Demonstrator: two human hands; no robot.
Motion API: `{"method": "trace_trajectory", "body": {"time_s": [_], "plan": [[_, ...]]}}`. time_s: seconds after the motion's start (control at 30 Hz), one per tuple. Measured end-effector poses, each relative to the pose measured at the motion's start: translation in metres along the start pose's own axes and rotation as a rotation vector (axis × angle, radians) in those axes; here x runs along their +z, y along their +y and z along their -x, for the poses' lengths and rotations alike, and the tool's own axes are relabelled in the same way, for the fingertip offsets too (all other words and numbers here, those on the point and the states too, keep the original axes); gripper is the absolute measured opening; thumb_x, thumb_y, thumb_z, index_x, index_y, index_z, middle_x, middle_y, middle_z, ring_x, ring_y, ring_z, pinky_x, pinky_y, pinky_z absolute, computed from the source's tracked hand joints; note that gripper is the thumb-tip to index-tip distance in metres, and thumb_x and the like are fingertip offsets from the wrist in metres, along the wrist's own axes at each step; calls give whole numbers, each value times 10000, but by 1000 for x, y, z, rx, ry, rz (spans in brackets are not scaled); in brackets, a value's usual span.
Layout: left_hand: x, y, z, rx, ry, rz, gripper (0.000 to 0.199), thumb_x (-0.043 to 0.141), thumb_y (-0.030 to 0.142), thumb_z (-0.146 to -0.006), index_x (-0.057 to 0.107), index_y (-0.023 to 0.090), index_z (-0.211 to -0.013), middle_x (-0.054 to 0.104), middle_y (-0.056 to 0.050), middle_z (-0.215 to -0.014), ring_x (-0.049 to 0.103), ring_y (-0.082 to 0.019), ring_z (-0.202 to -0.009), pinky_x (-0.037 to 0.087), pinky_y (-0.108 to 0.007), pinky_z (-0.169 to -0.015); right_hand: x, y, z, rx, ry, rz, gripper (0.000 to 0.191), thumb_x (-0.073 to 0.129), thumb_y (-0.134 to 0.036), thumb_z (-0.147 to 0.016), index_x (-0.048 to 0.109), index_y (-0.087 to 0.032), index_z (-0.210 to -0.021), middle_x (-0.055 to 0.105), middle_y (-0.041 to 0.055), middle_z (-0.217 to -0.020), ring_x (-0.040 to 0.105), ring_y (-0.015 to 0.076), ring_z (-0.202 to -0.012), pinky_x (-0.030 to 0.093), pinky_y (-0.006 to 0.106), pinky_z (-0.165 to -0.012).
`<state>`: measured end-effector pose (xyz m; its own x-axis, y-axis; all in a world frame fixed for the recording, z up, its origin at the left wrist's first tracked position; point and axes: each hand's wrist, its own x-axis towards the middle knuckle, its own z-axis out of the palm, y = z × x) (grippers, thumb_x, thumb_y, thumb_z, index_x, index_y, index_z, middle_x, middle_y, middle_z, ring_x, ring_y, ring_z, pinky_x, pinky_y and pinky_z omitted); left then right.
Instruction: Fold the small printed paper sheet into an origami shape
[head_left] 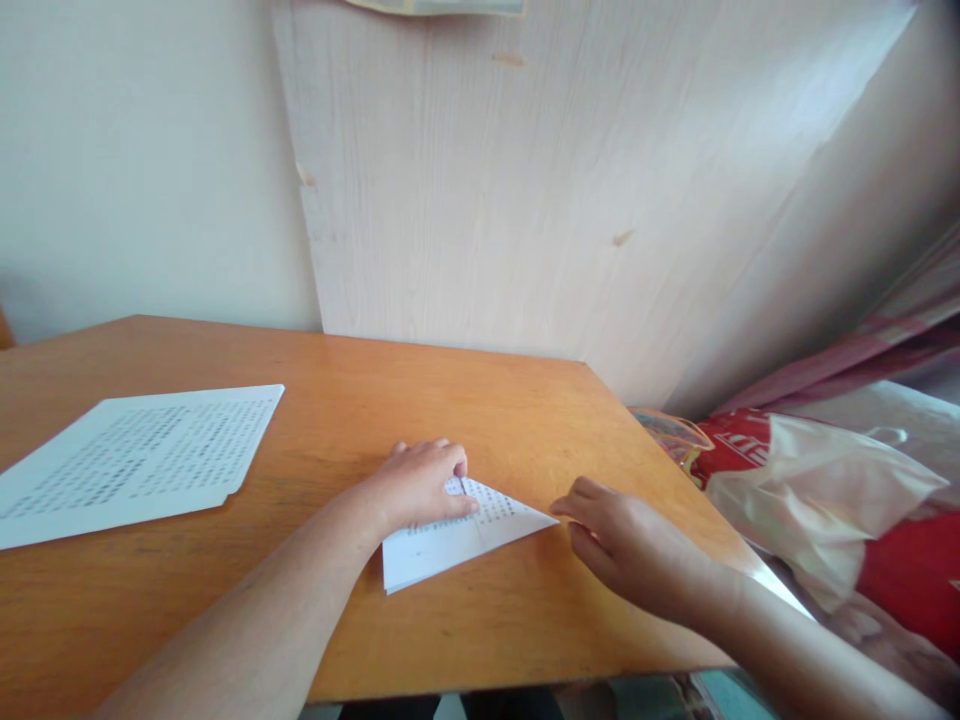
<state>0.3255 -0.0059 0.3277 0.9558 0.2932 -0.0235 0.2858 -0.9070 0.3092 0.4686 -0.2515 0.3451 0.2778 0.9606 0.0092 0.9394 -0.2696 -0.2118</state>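
Note:
A sheet of printed white paper (491,535), folded into a pointed triangle, lies on the wooden table in front of me. My left hand (424,485) grips its left part and presses it down, the thumb on top and the other fingers curled at the far edge. Part of the print is covered by that hand. The paper's sharp tip points right, toward my right hand (619,535). There the thumb and forefinger are a little apart beside the tip, with nothing held between them.
To the left lies a stack of printed sheets (172,450) on the wooden table (337,400). A pale board (480,200) stands behind the table. Beyond the right edge are a whitish plastic bag (810,490), red bags (915,575) and a pinkish curtain (862,345).

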Motion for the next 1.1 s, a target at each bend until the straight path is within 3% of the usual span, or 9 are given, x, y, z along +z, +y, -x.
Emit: {"method": "trace_trajectory", "body": {"time_s": [0.13,0.27,0.47,0.9,1.1], "plan": [[1,-1,-1,2,8,5,397,660,585,-764,602,272,-1001,670,-34,-1089,601,-278,-1067,397,-386,-845,2,-5,-24,-73,-27,15,239,449,-163,-962,683,-177,-916,619,62,-944,600,167,-832,422,269,-725],[-1,3,0,-9,4,-1,387,659,582,-765,607,263,-977,669,-46,-1101,603,-290,-1063,404,-397,-844,8,-9,-40,-88,-83,105,239,443,-178,-977,678,-164,-937,626,78,-948,599,176,-831,419,273,-722],[-2,6,-1,-2,8,4,377,655,579,-762,609,259,-956,670,-49,-1087,605,-294,-1045,402,-413,-833,16,-13,-48,-113,-101,208,219,440,-135,-959,656,-164,-953,627,80,-963,589,173,-806,406,274,-701],[-2,6,1,-1,9,4,330,638,540,-784,601,260,-957,663,-45,-1071,610,-290,-1044,412,-428,-860,16,-26,-72,-170,-134,170,210,450,-126,-907,628,-175,-1007,637,78,-1017,624,179,-795,408,279,-666],[-2,7,2,-8,15,7,353,650,553,-775,591,256,-959,668,-48,-1080,615,-297,-1045,417,-442,-869,17,-28,-81,-175,-139,108,265,465,-114,-885,619,-185,-1089,643,80,-1064,638,184,-863,426,270,-721]]}}
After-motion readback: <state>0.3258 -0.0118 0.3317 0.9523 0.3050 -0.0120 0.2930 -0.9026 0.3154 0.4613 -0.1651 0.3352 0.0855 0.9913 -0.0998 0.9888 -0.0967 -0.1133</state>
